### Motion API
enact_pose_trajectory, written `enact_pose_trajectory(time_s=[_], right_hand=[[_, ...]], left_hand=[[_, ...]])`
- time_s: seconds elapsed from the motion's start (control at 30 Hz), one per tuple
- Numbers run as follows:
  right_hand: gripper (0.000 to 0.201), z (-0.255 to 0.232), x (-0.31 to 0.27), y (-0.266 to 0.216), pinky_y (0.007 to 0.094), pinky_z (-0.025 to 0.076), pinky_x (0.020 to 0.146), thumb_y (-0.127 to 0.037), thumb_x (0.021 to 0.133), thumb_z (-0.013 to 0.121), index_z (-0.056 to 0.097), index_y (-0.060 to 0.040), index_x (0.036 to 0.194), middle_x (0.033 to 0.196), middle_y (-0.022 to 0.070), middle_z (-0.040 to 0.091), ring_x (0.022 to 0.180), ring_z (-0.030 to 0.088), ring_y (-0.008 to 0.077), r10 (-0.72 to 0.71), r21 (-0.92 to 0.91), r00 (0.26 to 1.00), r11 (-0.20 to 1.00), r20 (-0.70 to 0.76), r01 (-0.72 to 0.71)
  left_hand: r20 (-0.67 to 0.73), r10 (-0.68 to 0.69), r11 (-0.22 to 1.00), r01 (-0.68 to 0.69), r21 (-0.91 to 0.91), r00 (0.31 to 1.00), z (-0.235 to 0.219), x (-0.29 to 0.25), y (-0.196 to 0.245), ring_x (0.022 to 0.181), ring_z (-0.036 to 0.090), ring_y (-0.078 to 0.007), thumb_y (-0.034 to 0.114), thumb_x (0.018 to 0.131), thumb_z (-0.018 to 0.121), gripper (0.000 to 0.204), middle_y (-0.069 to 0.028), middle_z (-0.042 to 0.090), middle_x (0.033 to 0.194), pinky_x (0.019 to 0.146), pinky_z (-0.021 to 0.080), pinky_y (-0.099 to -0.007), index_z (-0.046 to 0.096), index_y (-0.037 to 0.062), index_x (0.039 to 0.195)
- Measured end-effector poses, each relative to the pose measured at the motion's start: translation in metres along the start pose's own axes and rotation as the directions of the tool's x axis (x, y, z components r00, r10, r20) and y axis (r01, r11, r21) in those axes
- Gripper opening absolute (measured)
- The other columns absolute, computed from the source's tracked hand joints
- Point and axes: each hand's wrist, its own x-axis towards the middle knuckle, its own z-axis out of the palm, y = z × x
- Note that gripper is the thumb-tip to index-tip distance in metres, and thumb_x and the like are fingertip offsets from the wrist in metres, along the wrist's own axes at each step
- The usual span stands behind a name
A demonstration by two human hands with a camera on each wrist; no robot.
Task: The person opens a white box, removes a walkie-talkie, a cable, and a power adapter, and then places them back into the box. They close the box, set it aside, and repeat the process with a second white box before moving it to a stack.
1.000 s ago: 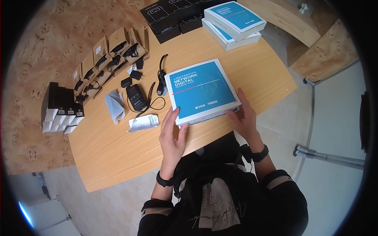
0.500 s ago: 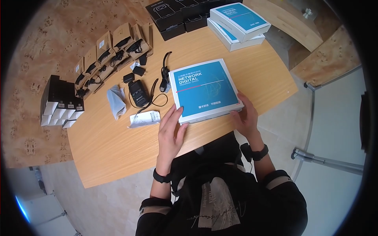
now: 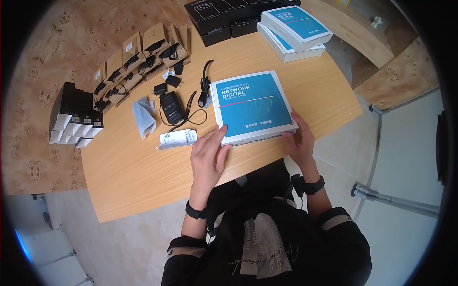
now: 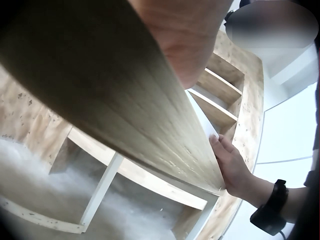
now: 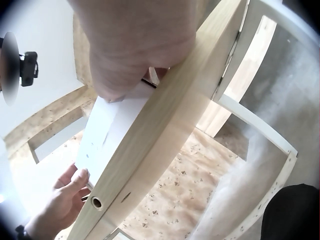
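The square blue-and-white cardboard box (image 3: 255, 109) lies flat, apparently closed, on the pale wooden table (image 3: 143, 181) in the head view. The left hand (image 3: 206, 157) grips its near left corner, fingers over the edge and thumb at the near side; the right hand (image 3: 301, 145) grips the near right corner. Compared with a second ago, the box and both holds look much the same, only the camera's view having shifted, so this seems a steadying hold rather than a carry. A strip of wood separates the box from the table's near edge, narrowest at the right. More wood shows beyond, towards the stack of two matching boxes (image 3: 296, 31); leftward, a black cable (image 3: 205, 83) lies close beside it, then a black handheld radio (image 3: 171, 108) and a crumpled white packet (image 3: 178, 138).

In the left wrist view, the table's edge hides most of the box; the left fingertips cannot be seen.

In the right wrist view, the box's white side shows, left thumb and fingers at its corner; the right fingertips are hidden.
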Motion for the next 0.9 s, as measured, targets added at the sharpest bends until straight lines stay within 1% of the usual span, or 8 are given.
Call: enact_pose_trajectory(time_s=[0.13,0.2,0.27,0.37,0.57,0.6,0.67,0.9], right_hand=[[0.054,0.000,0.002,-0.005,0.0345,0.055,0.093,0.005,0.088,0.071,0.053,-0.0015,0.138,0.145,0.0232,0.055,0.126,0.061,0.0326,0.002,0.009,1.000,1.000,0.003,-0.002],[0.051,-0.001,0.002,-0.005,0.0345,0.055,0.094,0.003,0.090,0.070,0.053,-0.0012,0.138,0.145,0.0232,0.055,0.126,0.061,0.0323,-0.006,0.001,1.000,1.000,0.004,0.006],[0.042,-0.002,0.005,-0.002,0.0341,0.054,0.095,-0.003,0.095,0.067,0.055,-0.0009,0.136,0.144,0.0233,0.055,0.126,0.061,0.0313,-0.075,-0.049,0.997,0.996,-0.017,0.074],[0.037,-0.001,0.003,0.001,0.0346,0.054,0.096,-0.007,0.099,0.062,0.056,-0.0005,0.135,0.143,0.0234,0.056,0.125,0.061,0.0308,-0.041,-0.001,0.999,0.999,-0.026,0.041],[0.043,-0.006,0.001,-0.006,0.0368,0.054,0.096,0.000,0.095,0.064,0.056,-0.0037,0.138,0.145,0.0212,0.055,0.126,0.061,0.0331,0.093,-0.084,0.996,0.992,0.016,-0.092],[0.043,-0.006,0.003,-0.008,0.0368,0.054,0.096,0.000,0.095,0.064,0.056,-0.0037,0.138,0.145,0.0212,0.055,0.126,0.061,0.0331,0.093,-0.083,0.995,0.992,0.022,-0.091],[0.052,-0.007,0.009,-0.013,0.0411,0.051,0.101,0.005,0.091,0.065,0.055,-0.0063,0.141,0.147,0.0215,0.053,0.131,0.056,0.0376,-0.066,-0.279,0.993,0.956,0.101,0.092],[0.055,-0.018,0.009,-0.019,0.0449,0.038,0.115,0.007,0.087,0.068,0.058,-0.0076,0.139,0.151,0.0218,0.049,0.141,0.044,0.0411,0.049,-0.332,0.982,0.943,0.180,0.014]], left_hand=[[-0.021,0.025,0.999,-0.024,0.026,0.999,0.001,0.002,0.001,0.121,0.062,-0.0309,0.012,0.087,0.076,0.045,-0.0149,0.070,0.124,0.099,0.048,-0.0400,0.067,0.0070,0.131],[-0.048,0.122,0.981,-0.113,0.157,0.991,0.000,0.003,0.003,0.123,0.061,-0.0314,0.012,0.087,0.076,0.045,-0.0162,0.068,0.127,0.101,0.048,-0.0414,0.067,0.0071,0.132],[-0.035,0.118,0.981,-0.111,0.161,0.992,-0.001,0.003,0.003,0.125,0.061,-0.0321,0.012,0.088,0.075,0.045,-0.0169,0.067,0.129,0.102,0.048,-0.0420,0.067,0.0068,0.132],[-0.007,0.100,0.986,-0.098,0.136,0.995,-0.002,0.002,0.001,0.127,0.060,-0.0335,0.010,0.089,0.072,0.044,-0.0178,0.066,0.132,0.103,0.048,-0.0428,0.066,0.0061,0.132],[0.054,0.042,0.998,-0.039,-0.055,0.998,-0.005,0.002,-0.003,0.128,0.060,-0.0352,0.005,0.089,0.071,0.046,-0.0186,0.063,0.137,0.103,0.049,-0.0424,0.064,0.0054,0.135],[0.071,0.035,0.998,-0.031,-0.061,0.997,-0.006,0.001,-0.002,0.128,0.060,-0.0351,0.004,0.088,0.071,0.047,-0.0186,0.063,0.137,0.103,0.050,-0.0422,0.063,0.0057,0.135],[0.058,0.022,0.998,-0.019,-0.058,0.998,-0.004,0.000,-0.001,0.126,0.061,-0.0349,0.004,0.088,0.071,0.048,-0.0182,0.062,0.138,0.103,0.050,-0.0419,0.063,0.0063,0.135],[0.017,0.060,0.998,-0.060,-0.022,0.998,-0.001,-0.005,-0.005,0.113,0.065,-0.0330,0.004,0.086,0.072,0.053,-0.0153,0.062,0.140,0.098,0.051,-0.0407,0.062,0.0085,0.138]])
